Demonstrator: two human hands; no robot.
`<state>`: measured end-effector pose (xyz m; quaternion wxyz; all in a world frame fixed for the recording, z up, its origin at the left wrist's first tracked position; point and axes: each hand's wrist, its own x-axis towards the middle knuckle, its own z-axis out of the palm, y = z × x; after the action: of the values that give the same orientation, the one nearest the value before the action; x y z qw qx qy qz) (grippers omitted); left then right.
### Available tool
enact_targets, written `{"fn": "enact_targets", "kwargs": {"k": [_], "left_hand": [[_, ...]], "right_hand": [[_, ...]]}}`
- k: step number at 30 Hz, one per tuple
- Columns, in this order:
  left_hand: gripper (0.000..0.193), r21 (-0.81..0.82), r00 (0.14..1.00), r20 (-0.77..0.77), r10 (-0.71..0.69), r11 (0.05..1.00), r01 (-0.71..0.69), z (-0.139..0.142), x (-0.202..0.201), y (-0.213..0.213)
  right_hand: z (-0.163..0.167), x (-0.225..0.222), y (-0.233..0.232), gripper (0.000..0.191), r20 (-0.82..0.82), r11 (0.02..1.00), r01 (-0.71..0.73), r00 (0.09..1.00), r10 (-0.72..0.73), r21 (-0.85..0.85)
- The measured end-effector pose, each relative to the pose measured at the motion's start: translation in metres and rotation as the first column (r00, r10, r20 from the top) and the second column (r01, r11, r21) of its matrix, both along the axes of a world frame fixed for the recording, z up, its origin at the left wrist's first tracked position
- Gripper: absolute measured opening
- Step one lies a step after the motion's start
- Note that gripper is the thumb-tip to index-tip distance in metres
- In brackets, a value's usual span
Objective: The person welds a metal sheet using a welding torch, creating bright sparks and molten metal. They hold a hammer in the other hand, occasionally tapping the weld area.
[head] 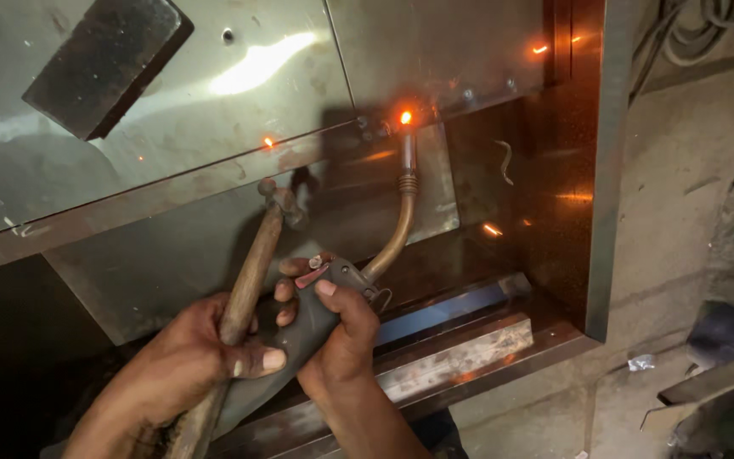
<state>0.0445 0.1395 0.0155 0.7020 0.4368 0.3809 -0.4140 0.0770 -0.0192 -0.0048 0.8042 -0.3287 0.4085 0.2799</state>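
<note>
My right hand point(343, 340) grips the grey handle of a welding torch point(316, 319), a finger on its red trigger. The torch's curved brass neck point(397, 229) rises to a tip glowing orange point(405, 117) against the seam of a shiny steel sheet point(239, 76). Sparks scatter around it. My left hand point(189, 361) holds the wooden handle of a hammer point(248, 280), whose small metal head point(280, 200) rests near the sheet's lower edge. The left fingers also touch the torch handle.
A dark heavy block point(108, 59) lies on the sheet at upper left. A steel frame upright point(605, 170) stands at right, with flat bars point(469, 340) below. Cables point(698, 34) lie on the concrete floor point(690, 212), scrap metal point(724, 365) at lower right.
</note>
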Motion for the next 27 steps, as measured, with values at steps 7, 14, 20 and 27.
{"fn": "enact_targets", "kwargs": {"k": [7,14,20,27], "left_hand": [[0.048,0.079,0.996,-0.078,-0.051,0.995,0.057,0.001,0.001,-0.002],[0.047,0.136,0.988,-0.122,-0.092,0.985,0.109,-0.005,-0.007,-0.006],[0.048,0.176,0.984,-0.125,-0.124,0.974,0.145,-0.008,-0.013,-0.012],[0.048,0.129,0.993,-0.088,-0.076,0.988,0.087,-0.014,-0.016,-0.017]], "right_hand": [[-0.001,0.000,-0.001,0.035,0.005,1.000,-0.006,1.000,0.006,-0.002],[-0.004,-0.003,-0.007,0.035,0.036,0.999,-0.029,0.999,0.028,0.020],[-0.007,-0.006,-0.014,0.032,0.035,0.998,-0.055,0.998,0.054,0.038],[-0.013,-0.004,-0.021,0.025,0.045,0.993,-0.097,0.995,0.094,0.074]]}}
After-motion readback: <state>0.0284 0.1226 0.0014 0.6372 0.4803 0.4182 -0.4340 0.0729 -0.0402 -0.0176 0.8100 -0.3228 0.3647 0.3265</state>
